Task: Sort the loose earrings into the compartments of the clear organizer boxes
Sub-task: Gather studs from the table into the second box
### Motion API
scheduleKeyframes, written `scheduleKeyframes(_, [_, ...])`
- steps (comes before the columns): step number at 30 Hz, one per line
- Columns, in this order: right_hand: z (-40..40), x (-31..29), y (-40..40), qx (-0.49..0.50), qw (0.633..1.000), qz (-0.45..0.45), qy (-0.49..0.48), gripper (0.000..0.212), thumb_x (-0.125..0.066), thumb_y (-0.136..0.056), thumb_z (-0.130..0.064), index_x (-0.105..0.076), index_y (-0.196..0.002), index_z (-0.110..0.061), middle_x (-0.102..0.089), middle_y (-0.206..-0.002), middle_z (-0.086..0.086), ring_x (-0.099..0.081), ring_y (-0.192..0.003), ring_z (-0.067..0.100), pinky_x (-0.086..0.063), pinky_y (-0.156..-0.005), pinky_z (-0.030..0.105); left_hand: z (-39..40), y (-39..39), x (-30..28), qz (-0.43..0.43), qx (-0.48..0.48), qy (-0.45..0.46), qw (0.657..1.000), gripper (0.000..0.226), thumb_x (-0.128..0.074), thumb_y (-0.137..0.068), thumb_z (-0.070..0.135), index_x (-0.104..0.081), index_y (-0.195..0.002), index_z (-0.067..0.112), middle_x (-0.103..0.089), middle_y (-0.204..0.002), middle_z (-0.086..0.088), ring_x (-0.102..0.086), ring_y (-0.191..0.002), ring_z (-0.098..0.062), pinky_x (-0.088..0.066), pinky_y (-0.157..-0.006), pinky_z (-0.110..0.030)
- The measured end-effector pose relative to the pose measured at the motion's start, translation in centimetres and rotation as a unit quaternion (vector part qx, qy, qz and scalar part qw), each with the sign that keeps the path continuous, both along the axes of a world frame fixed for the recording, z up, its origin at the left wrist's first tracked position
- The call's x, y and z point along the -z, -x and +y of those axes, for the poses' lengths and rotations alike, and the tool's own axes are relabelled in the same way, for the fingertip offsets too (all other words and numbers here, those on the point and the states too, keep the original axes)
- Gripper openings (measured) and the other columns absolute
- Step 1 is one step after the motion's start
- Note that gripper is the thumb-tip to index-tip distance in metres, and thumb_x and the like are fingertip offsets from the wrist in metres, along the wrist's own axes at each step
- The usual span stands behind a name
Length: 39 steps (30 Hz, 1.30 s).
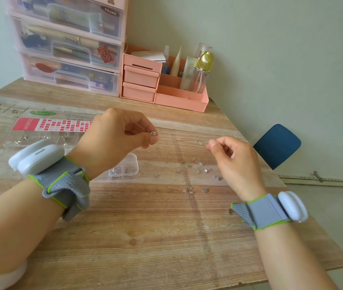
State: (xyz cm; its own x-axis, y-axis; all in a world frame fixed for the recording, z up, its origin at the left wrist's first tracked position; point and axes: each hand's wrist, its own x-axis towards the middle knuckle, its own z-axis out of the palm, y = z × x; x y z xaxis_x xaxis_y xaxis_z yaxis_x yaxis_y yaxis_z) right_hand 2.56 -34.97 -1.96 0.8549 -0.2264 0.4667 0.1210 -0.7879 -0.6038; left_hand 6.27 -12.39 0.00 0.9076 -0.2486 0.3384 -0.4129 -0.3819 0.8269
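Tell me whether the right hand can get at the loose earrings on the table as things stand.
Probably yes. The right hand hovers just above the loose earrings on the bare table, with nothing between them. Its fingertips seem pinched, though I cannot tell on what, so it may need to free them first.

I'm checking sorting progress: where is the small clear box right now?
In the head view, the small clear box sits on the table left of centre, partly hidden behind the left hand, with loose earrings scattered to its right.
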Motion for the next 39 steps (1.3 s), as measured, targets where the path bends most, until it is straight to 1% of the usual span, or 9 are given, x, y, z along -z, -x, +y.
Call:
scheduleKeyframes(5, [-0.4,-0.1,0.0,0.012,0.999,-0.004,-0.039,0.023,-0.055,-0.092,-0.024,-0.068,-0.074,-0.02,-0.053,-0.048,-0.019,-0.044,-0.051,0.0,-0.032,-0.052,0.012,-0.1,0.2,-0.1,-0.003,0.0,-0.019,1.0,0.004,-0.073,-0.072,0.023,-0.07,-0.072,0.025,-0.07,-0.064,0.006,-0.064,-0.065,-0.001,-0.05,-0.066,-0.011])
scheduleKeyframes(8, [-0.9,-0.5,0.1,0.027,0.997,-0.008,-0.075,0.022,-0.055,-0.091,-0.025,-0.069,-0.076,-0.02,-0.053,-0.054,-0.012,-0.046,-0.056,0.003,-0.036,-0.059,0.018,-0.4,0.3,0.0,-0.006,0.009,-0.032,0.999,0.005,-0.074,-0.07,0.025,-0.07,-0.073,0.025,-0.069,-0.067,0.01,-0.064,-0.068,0.003,-0.047,-0.067,-0.005])
scheduleKeyframes(16, [-1.6,-1.3,0.8,0.019,0.997,0.05,-0.048,0.019,-0.055,-0.091,-0.025,-0.069,-0.079,-0.021,-0.059,-0.061,-0.009,-0.047,-0.053,0.0,-0.035,-0.054,0.01,-0.4,0.2,0.1,-0.022,0.01,-0.058,0.998,0.005,-0.074,-0.07,0.025,-0.069,-0.072,0.028,-0.067,-0.071,0.016,-0.06,-0.073,0.009,-0.041,-0.065,0.004])
scheduleKeyframes(19, [-1.9,-1.2,1.1,0.014,0.995,0.084,-0.053,0.015,-0.057,-0.089,-0.021,-0.07,-0.082,-0.02,-0.065,-0.067,-0.006,-0.057,-0.064,0.007,-0.045,-0.066,0.023,-0.4,0.2,0.1,-0.022,0.012,-0.061,0.998,0.005,-0.074,-0.07,0.025,-0.069,-0.072,0.028,-0.067,-0.071,0.015,-0.06,-0.073,0.008,-0.04,-0.064,0.004])
scheduleKeyframes(23, [-2.2,-1.4,2.0,-0.021,0.989,0.142,-0.045,0.018,-0.06,-0.086,-0.009,-0.068,-0.08,-0.023,-0.067,-0.075,-0.005,-0.061,-0.074,0.01,-0.045,-0.065,0.012,-0.5,0.3,0.2,-0.031,0.015,-0.07,0.997,0.006,-0.073,-0.071,0.025,-0.069,-0.072,0.029,-0.067,-0.07,0.016,-0.058,-0.07,0.012,-0.039,-0.063,0.005])
scheduleKeyframes(27, [-2.0,-1.9,2.3,-0.072,0.974,0.214,-0.021,0.034,-0.06,-0.08,0.007,-0.064,-0.079,-0.027,-0.064,-0.08,-0.004,-0.058,-0.073,0.013,-0.05,-0.075,0.027,-0.5,0.3,0.2,-0.034,0.016,-0.073,0.997,0.006,-0.073,-0.071,0.025,-0.069,-0.072,0.029,-0.066,-0.07,0.016,-0.057,-0.068,0.014,-0.038,-0.061,0.005])
scheduleKeyframes(30, [-1.6,-2.0,2.2,-0.081,0.97,0.23,-0.015,0.029,-0.064,-0.079,0.004,-0.064,-0.081,-0.025,-0.065,-0.08,-0.003,-0.058,-0.073,0.016,-0.05,-0.077,0.031,-0.5,0.2,0.2,-0.037,0.016,-0.075,0.996,0.005,-0.073,-0.071,0.025,-0.069,-0.072,0.028,-0.066,-0.07,0.016,-0.057,-0.068,0.013,-0.038,-0.061,0.005])
scheduleKeyframes(35, [-1.1,-2.0,2.3,-0.089,0.967,0.235,-0.046,0.015,-0.069,-0.08,-0.006,-0.067,-0.088,-0.019,-0.07,-0.082,0.003,-0.06,-0.07,0.009,-0.044,-0.062,0.009,-0.5,0.1,0.3,-0.036,0.015,-0.07,0.997,0.005,-0.073,-0.071,0.025,-0.069,-0.072,0.028,-0.067,-0.071,0.015,-0.058,-0.071,0.01,-0.039,-0.061,0.005])
scheduleKeyframes(39, [-1.0,-2.0,2.2,-0.085,0.968,0.231,-0.036,0.012,-0.069,-0.081,-0.01,-0.067,-0.088,-0.02,-0.071,-0.084,0.004,-0.059,-0.067,0.005,-0.041,-0.059,0.006,-0.5,0.1,0.4,-0.043,0.015,-0.075,0.996,0.005,-0.073,-0.071,0.026,-0.068,-0.072,0.028,-0.067,-0.071,0.015,-0.058,-0.07,0.011,-0.038,-0.061,0.005])
